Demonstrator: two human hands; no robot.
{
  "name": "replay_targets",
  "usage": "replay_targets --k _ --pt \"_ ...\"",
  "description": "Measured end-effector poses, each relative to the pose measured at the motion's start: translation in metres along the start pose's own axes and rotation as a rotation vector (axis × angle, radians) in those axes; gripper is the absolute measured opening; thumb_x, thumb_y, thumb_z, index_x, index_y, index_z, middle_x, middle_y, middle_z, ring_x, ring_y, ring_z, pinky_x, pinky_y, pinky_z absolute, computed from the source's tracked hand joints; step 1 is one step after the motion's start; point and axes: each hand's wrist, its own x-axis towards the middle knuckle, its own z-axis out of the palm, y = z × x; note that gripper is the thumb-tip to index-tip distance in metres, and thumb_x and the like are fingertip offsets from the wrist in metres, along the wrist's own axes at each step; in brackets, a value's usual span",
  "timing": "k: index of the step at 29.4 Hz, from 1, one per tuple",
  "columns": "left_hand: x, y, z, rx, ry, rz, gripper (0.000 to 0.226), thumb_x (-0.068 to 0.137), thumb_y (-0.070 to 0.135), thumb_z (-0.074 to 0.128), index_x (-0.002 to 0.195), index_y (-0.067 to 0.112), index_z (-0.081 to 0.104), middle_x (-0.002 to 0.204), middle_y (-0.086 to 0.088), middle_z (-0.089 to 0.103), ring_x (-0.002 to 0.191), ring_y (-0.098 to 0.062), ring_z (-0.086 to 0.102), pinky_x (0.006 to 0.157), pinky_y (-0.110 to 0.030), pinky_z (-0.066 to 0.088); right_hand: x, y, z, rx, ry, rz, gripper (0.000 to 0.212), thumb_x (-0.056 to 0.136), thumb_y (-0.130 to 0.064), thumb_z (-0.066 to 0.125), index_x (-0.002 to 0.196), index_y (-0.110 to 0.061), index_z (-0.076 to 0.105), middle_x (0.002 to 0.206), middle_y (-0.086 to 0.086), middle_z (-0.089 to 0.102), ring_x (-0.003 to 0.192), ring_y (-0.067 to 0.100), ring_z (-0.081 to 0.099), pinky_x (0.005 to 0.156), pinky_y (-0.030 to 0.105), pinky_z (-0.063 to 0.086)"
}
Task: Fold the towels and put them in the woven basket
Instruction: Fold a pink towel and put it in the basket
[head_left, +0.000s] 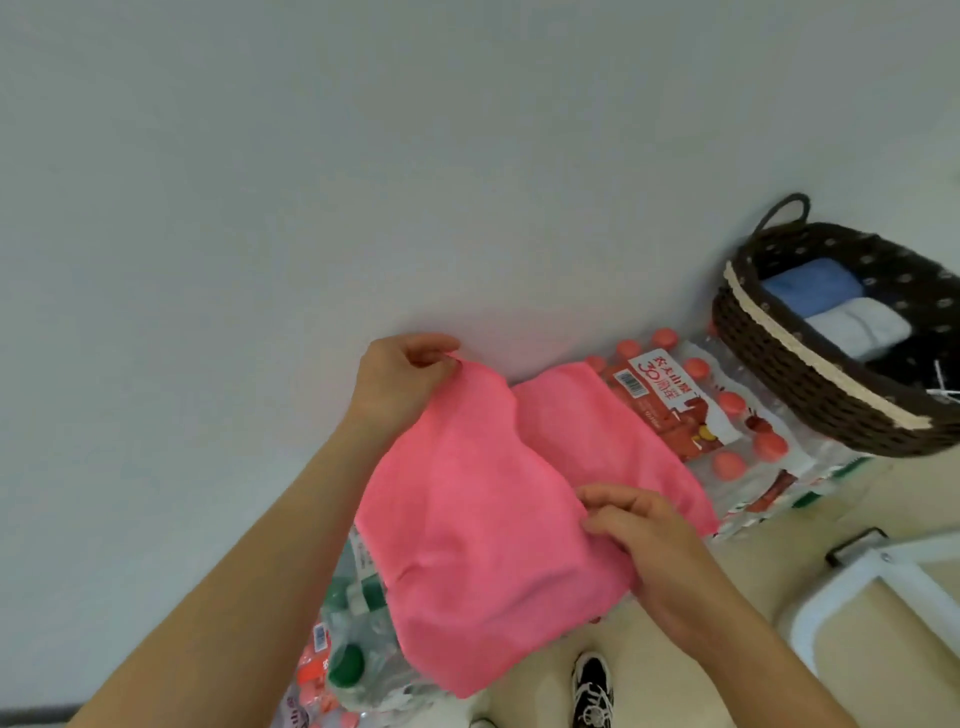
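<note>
Left hand (405, 379) pinched the top corner of the pink towel (467, 530) between thumb and fingers, raised against the white wall (363, 156). Right hand (644, 545) gripped the towel's right edge lower down, fingers curled into the cloth. Towel hung spread between the two hands, a crease running down its middle, one part lying over a shrink-wrapped pack of red-capped bottles (727, 415). Green-capped bottles (348, 667) showed under the towel's lower left. Woven basket (810, 384), dark brown with a pale trim, sat at the right, at the pack's far end. Inside it lay a folded blue towel (810, 286) and a folded white towel (862, 325), side by side. A black-and-white shoe (592, 691) stood on the floor below.
</note>
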Motion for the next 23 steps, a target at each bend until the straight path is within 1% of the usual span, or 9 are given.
replay_targets --k 3,5,9,12,17,19,20,21,23 --pt "0.021 0.021 0.047 0.181 -0.036 0.158 0.016 0.083 0.009 0.067 0.095 0.018 0.074 0.088 0.010 0.069 0.081 -0.002 0.063 0.078 -0.005 0.044 0.004 0.002 -0.038 -0.021 0.101 0.024 0.017 0.075 0.003 0.053 0.073 -0.005 0.069 0.058 -0.005 0.056 0.055 0.006 0.046 0.049 0.017 0.034" --pt "0.034 0.027 0.078 0.285 -0.068 0.229 0.016 0.085 0.011 0.065 0.097 0.016 0.073 0.090 0.009 0.069 0.082 -0.004 0.062 0.075 -0.002 0.040 0.010 0.003 -0.060 -0.097 0.167 0.015 0.011 0.072 -0.005 0.053 0.070 -0.002 0.063 0.062 -0.001 0.053 0.060 0.011 0.045 0.054 0.023 0.032" --pt "0.053 0.014 0.132 0.500 -0.177 0.304 0.015 0.087 0.013 0.061 0.097 0.014 0.071 0.098 -0.002 0.073 0.089 -0.021 0.066 0.083 -0.026 0.046 0.031 0.013 -0.102 -0.349 0.321 -0.041 0.022 0.080 0.001 0.053 0.065 -0.011 0.063 0.056 -0.007 0.052 0.054 0.007 0.042 0.057 0.028 0.032" --pt "0.063 0.000 0.156 0.682 -0.185 0.328 0.016 0.089 0.016 0.056 0.099 0.015 0.068 0.102 -0.007 0.071 0.094 -0.029 0.064 0.082 -0.033 0.046 0.043 0.017 -0.124 -0.512 0.369 -0.090 0.021 0.078 -0.003 0.059 0.072 -0.021 0.066 0.055 -0.010 0.054 0.051 0.004 0.043 0.053 0.027 0.034" --pt "0.059 -0.004 0.165 0.992 -0.108 0.284 0.017 0.088 0.016 0.051 0.099 0.015 0.064 0.101 -0.009 0.067 0.085 -0.036 0.065 0.071 -0.042 0.051 0.049 0.021 -0.139 -0.471 0.357 -0.129 0.019 0.082 -0.008 0.067 0.081 -0.026 0.071 0.068 -0.009 0.067 0.062 0.000 0.057 0.054 0.012 0.042" --pt "0.052 0.003 0.164 0.975 -0.058 0.292 0.022 0.083 0.012 0.054 0.102 0.017 0.064 0.099 -0.009 0.066 0.080 -0.036 0.065 0.067 -0.042 0.051 0.049 0.019 -0.140 -0.423 0.333 -0.151 0.018 0.082 -0.008 0.068 0.082 -0.026 0.071 0.072 -0.016 0.068 0.065 -0.002 0.059 0.058 0.010 0.043" --pt "0.044 0.010 0.166 0.897 -0.095 0.334 0.029 0.079 0.009 0.056 0.104 0.018 0.065 0.098 -0.007 0.065 0.078 -0.033 0.064 0.066 -0.039 0.051 0.049 0.018 -0.139 -0.398 0.316 -0.160 0.019 0.082 -0.008 0.069 0.082 -0.027 0.071 0.074 -0.017 0.068 0.066 -0.001 0.059 0.059 0.011 0.043" --pt "0.033 0.018 0.168 0.764 -0.201 0.397 0.036 0.075 0.006 0.057 0.107 0.020 0.067 0.096 -0.002 0.064 0.075 -0.022 0.061 0.067 -0.034 0.050 0.049 0.018 -0.139 -0.373 0.299 -0.174 0.021 0.082 -0.007 0.070 0.081 -0.028 0.071 0.075 -0.016 0.069 0.067 -0.001 0.060 0.061 0.012 0.045" --pt "0.004 0.043 0.176 0.447 -0.575 0.472 0.043 0.071 0.005 0.060 0.110 0.022 0.068 0.095 0.011 0.064 0.073 0.003 0.052 0.070 -0.019 0.044 0.052 0.015 -0.139 -0.326 0.277 -0.209 0.023 0.081 -0.006 0.072 0.081 -0.029 0.071 0.076 -0.011 0.070 0.068 0.001 0.061 0.065 0.015 0.047"
